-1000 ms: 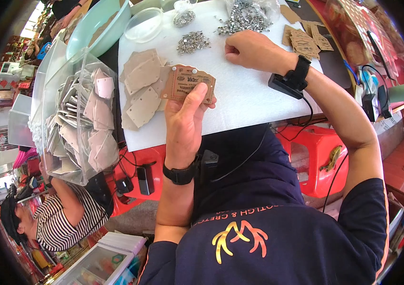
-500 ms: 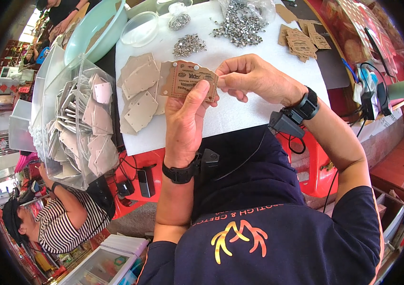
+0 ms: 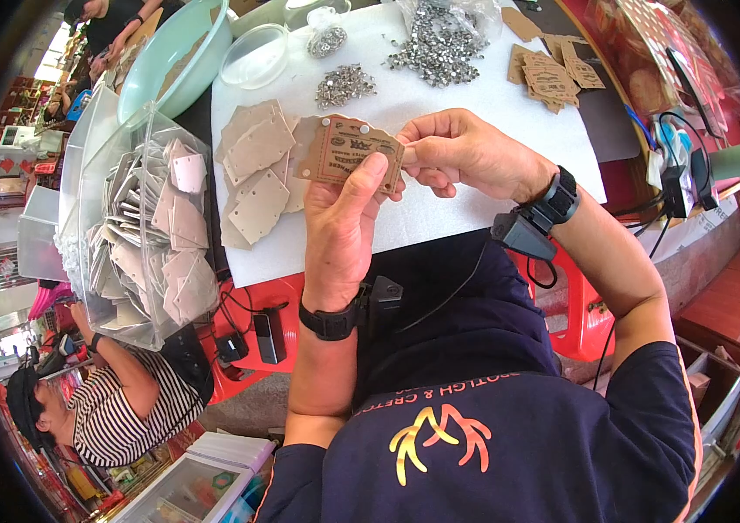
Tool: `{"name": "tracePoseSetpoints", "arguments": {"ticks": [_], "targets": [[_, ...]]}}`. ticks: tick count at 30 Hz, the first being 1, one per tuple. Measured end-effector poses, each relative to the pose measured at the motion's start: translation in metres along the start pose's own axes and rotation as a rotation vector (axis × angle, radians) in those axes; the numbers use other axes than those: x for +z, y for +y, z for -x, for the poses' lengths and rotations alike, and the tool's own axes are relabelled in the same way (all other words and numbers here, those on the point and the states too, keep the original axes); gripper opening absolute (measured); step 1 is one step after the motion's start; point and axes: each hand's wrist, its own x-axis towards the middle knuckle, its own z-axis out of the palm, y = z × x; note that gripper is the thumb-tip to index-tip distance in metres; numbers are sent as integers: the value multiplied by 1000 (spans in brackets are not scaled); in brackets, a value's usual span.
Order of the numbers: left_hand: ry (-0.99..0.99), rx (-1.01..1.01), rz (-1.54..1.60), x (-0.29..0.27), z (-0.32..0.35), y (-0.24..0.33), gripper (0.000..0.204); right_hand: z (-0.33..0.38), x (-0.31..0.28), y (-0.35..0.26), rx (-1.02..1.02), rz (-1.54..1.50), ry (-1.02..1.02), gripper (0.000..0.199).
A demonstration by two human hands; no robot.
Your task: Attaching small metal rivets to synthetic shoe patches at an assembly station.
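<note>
My left hand [image 3: 341,231] is closed on a brown printed cardboard tag [image 3: 339,155], its thumb lying across the lower right of the face. Small silvery studs show near several of the tag's corners. At the tag's right edge, my right hand [image 3: 474,159] is pinched, thumb against forefinger; whatever sits between those fingertips is too small or hidden to make out. Left of the held tag, overlapping plain grey-beige tags [image 3: 258,161] lie on the white sheet [image 3: 439,213]. Beyond my hands are a small heap of metal studs [image 3: 345,85] and a larger heap [image 3: 439,48].
A clear bin [image 3: 156,227] full of tags stands at the left, near a pale green basin [image 3: 174,65]. A round clear lid [image 3: 254,57] lies at the back. Brown tags [image 3: 548,77] are piled at the back right. A person in stripes [image 3: 126,405] is at the lower left.
The held tag has tilted slightly, its right end lower. My right hand has dropped a little while staying pinched at the tag's edge. My left hand keeps its grip.
</note>
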Motion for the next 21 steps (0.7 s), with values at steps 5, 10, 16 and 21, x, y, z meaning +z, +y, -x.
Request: {"name": "tracePoseSetpoints", "arguments": {"ticks": [5,10,16,21], "targets": [[-24,11,18,0,-1,-1,16,-1,-2,6,11,-84,31,19],[-18,10,8,-1,-1,-3,15,2,0,5,31,-124,19,19],[-41,30,-22,-1,0,-2,15,5,6,1,-6,-125,25,23],[-46,65,-63,-5,-1,-10,20,4,5,3,-3,-111,42,26]]}}
